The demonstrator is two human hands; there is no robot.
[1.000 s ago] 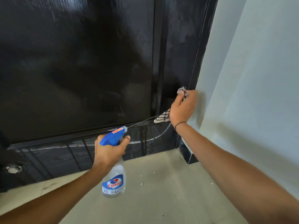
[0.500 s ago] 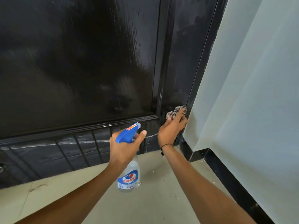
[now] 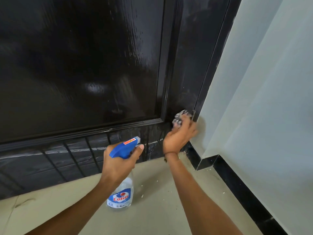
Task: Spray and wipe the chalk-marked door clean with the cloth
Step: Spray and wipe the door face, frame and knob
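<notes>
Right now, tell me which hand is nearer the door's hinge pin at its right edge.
Right. The right hand presses the cloth on the door just left of the hinge pin. The left hand grips the spray bottle lower and farther left.

The door (image 3: 88, 68) is glossy black and wet-streaked, with a raised moulding round its large panel; white chalk lines run across the ribbed lower rail. The checked cloth (image 3: 179, 118), bunched and blurred, presses on the door's lower right corner. The clear spray bottle (image 3: 122, 195) with a blue trigger head points at the lower rail
</notes>
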